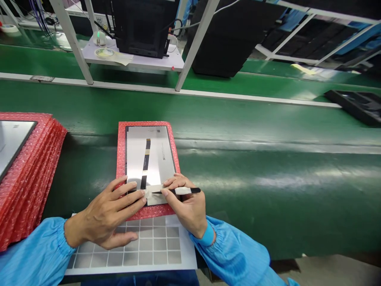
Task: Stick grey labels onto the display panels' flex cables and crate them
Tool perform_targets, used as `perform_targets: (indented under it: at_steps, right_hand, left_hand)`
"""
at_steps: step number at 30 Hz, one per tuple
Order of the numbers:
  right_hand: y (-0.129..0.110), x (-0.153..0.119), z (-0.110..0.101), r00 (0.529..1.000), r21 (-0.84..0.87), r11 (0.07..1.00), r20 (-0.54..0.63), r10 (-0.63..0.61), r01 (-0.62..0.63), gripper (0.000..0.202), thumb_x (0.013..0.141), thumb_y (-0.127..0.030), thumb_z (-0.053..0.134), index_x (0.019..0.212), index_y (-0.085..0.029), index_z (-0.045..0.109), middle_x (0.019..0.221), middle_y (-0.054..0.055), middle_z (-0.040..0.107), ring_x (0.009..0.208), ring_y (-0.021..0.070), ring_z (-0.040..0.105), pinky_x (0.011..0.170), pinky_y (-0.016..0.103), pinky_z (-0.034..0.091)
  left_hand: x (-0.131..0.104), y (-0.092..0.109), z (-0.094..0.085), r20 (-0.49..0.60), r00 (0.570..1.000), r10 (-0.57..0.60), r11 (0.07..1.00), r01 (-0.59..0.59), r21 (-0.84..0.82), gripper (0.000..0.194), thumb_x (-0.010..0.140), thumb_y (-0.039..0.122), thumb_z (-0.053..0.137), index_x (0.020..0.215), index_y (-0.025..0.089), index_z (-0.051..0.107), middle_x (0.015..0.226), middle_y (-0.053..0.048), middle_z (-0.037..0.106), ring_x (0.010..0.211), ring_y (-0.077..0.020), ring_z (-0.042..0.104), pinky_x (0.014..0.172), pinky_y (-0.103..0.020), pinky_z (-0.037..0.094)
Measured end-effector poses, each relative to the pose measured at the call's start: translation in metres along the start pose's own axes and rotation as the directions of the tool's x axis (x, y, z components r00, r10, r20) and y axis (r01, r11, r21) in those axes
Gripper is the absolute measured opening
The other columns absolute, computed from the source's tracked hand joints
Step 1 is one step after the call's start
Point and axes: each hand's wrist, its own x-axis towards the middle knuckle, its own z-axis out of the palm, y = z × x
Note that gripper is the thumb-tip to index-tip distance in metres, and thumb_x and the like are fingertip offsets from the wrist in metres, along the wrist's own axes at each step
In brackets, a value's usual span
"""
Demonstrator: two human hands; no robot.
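Note:
A silver display panel [160,159] lies on a red bubble-wrap sheet [121,151] on the green bench. Along the panel runs a black flex strip [145,163]. My left hand [111,212] rests spread over the panel's lower left, its fingertips touching a whitish piece [151,190] near the strip's lower end. In my right hand [187,200] is a pair of black and white tweezers [186,191], pinched between thumb and fingers, tips pointing left onto the panel's lower part. A sheet of grey square pieces [145,250] lies below the panel, partly under my left hand.
A stack of red bubble-wrap sheets [44,171] with another panel [13,137] on top stands at the left. Behind the bench's white rail [226,95] are metal posts and a small shelf [137,61] holding a black device. A black tray [357,105] lies at the far right.

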Motion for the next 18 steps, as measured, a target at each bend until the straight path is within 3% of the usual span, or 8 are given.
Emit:
perform_targets:
  at_steps: [3, 7, 15, 18]
  right_hand:
    - [-0.0006, 0.0000, 0.0001, 1.000, 0.029, 1.000, -0.017, 0.007, -0.007, 0.013, 0.084, -0.020, 0.077, 0.081, -0.024, 0.065, 0.083, 0.000, 0.076, 0.079, 0.0185, 0.073, 0.105, 0.047, 0.050]
    - [-0.0008, -0.0006, 0.0008, 1.000, 0.047, 0.999, -0.026, 0.018, -0.017, 0.012, 0.085, -0.021, 0.077, 0.082, -0.024, 0.066, 0.083, 0.001, 0.076, 0.079, 0.0182, 0.073, 0.107, 0.047, 0.049]
    - [-0.0002, -0.0015, 0.0012, 0.998, 0.063, 0.997, -0.043, 0.044, -0.041, 0.011, 0.086, -0.025, 0.077, 0.081, -0.023, 0.066, 0.082, 0.002, 0.075, 0.080, 0.0201, 0.073, 0.106, 0.048, 0.049]
    - [0.0000, -0.0014, 0.0014, 0.998, 0.061, 0.997, -0.052, 0.039, -0.036, 0.012, 0.085, -0.026, 0.077, 0.081, -0.023, 0.066, 0.081, 0.002, 0.076, 0.079, 0.0201, 0.073, 0.106, 0.049, 0.049]
  left_hand:
    - [-0.0006, -0.0006, -0.0001, 0.111, 0.994, 0.008, 0.999, -0.013, 0.043, 0.078, 0.090, 0.061, 0.063, 0.149, 0.010, 0.056, 0.150, -0.015, 0.061, 0.144, -0.0375, 0.046, 0.131, -0.059, 0.006]
    - [-0.0002, -0.0021, -0.0026, 0.226, 0.974, 0.002, 0.997, -0.020, 0.077, 0.090, 0.088, 0.071, 0.061, 0.159, 0.018, 0.046, 0.162, -0.008, 0.050, 0.150, -0.0367, 0.038, 0.131, -0.057, -0.005]
    - [-0.0025, -0.0027, -0.0060, 0.233, 0.972, 0.008, 1.000, -0.006, -0.009, 0.090, 0.086, 0.057, 0.067, 0.163, 0.022, 0.038, 0.158, -0.007, 0.054, 0.152, -0.0387, 0.036, 0.130, -0.064, 0.002]
    - [-0.0049, -0.0052, -0.0088, 0.218, 0.976, 0.025, 0.999, -0.016, -0.043, 0.087, 0.085, 0.050, 0.069, 0.161, 0.017, 0.041, 0.157, -0.010, 0.055, 0.153, -0.0397, 0.036, 0.130, -0.068, 0.006]
